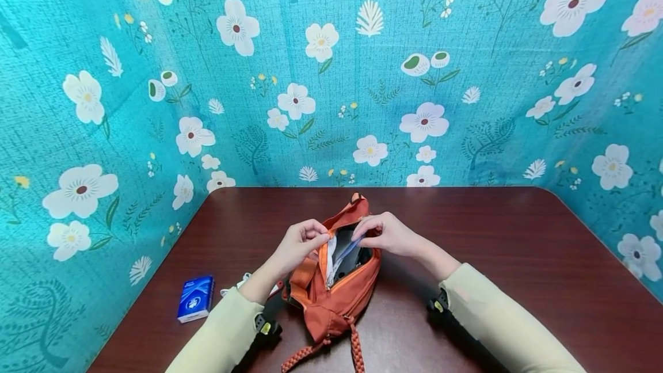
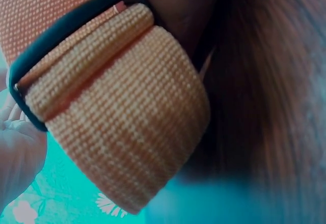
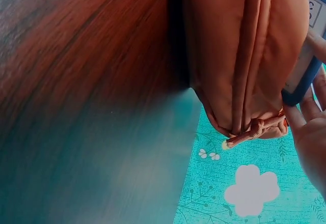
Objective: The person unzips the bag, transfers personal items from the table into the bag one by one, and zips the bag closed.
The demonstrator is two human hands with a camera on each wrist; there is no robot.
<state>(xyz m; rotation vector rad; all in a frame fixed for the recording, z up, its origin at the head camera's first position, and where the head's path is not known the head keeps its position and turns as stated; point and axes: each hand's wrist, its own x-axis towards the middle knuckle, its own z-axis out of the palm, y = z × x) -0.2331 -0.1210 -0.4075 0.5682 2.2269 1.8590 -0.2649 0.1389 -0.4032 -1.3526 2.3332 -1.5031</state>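
Note:
An orange-red waist bag [image 1: 336, 309] lies on the table with its zipped pocket gaping. My left hand [image 1: 297, 246] pinches the left edge of the opening. Between the thumb and fingers of my right hand [image 1: 388, 235] is a blue-edged card holder [image 3: 300, 76], with a pale face and some print in the right wrist view. Its lower part reaches into the bag's dark mouth. Inside the pocket, a white item [image 1: 331, 258] shows along the left side. The bag's orange strap [image 2: 132, 107] and dark buckle [image 2: 66, 25] fill much of the left wrist view.
A blue tissue pack [image 1: 195, 299] lies on the dark wooden table [image 1: 466, 217] to the left. Partly behind my left forearm is a white cable [image 1: 240, 282]. Braided orange cords [image 1: 357, 350] trail toward the front. A flowered teal cloth [image 1: 331, 73] hangs behind the table.

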